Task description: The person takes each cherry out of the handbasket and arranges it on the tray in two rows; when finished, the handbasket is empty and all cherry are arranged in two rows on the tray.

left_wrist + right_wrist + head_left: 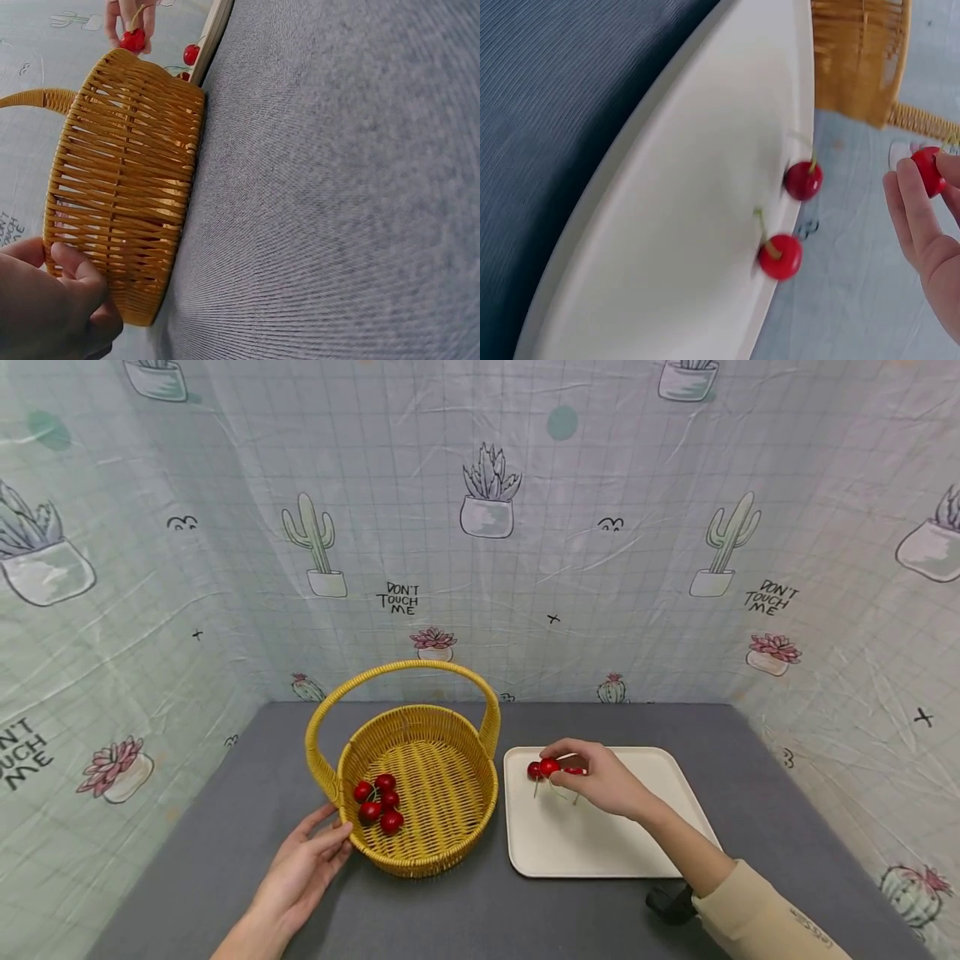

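Note:
A yellow wicker basket (420, 852) with a tall hoop handle stands at centre left, and several red cherries (389, 799) lie in its left side. My left hand (296, 872) holds the basket's left side, thumb at the rim; in the left wrist view this hand (56, 300) shows against the woven wall. Over the far left part of a cream tray (570, 852), my right hand (600, 777) pinches a red cherry (928, 171) between thumb and fingers, above the tray in the right wrist view. Two stemmed cherries, one darker (803, 181) and one brighter (780, 257), rest on the tray.
Grey cloth (480, 918) covers the table. The tray stands just right of the basket. A black object (670, 906) is by my right sleeve, near the tray's front edge. Behind hangs a curtain (555, 610) printed with potted cacti.

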Available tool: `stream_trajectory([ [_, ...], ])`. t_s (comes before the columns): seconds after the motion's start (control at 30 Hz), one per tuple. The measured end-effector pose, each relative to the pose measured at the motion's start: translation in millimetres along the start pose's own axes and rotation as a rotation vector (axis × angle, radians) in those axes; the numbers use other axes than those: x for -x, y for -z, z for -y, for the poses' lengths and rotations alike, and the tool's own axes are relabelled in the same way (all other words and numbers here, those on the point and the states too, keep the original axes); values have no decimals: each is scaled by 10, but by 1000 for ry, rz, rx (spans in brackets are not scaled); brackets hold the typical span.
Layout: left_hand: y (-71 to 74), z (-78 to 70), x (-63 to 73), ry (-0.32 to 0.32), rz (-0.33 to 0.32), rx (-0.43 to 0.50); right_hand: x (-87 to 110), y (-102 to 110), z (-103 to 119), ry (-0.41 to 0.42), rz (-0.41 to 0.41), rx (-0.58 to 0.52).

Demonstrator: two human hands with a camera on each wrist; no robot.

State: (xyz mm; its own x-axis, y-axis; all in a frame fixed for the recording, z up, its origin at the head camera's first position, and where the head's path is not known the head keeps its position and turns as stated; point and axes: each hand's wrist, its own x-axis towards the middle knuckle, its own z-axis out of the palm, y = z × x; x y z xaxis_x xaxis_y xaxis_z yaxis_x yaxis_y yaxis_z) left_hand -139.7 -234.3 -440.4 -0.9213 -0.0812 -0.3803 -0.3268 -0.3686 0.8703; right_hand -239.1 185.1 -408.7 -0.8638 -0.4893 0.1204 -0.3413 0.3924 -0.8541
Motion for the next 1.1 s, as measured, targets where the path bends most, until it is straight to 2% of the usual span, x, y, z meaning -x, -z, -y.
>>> stream_trajectory([
  [0.17, -5, 4, -13, 3, 3, 6, 84, 157, -134, -36, -37, -6],
  [0.37, 6, 10, -26, 3, 3, -8, 156, 328, -276, -80, -90, 49],
  [0.67, 5, 11, -27, 0, 16, -33, 197, 577, -491, -153, -106, 63],
  [0.9, 19, 19, -34, 6, 8, -10, 191, 646, -596, -182, -108, 90],
  [1.1, 13, 17, -43, -3, -2, -4, 167, 658, -717, -213, -139, 193],
])
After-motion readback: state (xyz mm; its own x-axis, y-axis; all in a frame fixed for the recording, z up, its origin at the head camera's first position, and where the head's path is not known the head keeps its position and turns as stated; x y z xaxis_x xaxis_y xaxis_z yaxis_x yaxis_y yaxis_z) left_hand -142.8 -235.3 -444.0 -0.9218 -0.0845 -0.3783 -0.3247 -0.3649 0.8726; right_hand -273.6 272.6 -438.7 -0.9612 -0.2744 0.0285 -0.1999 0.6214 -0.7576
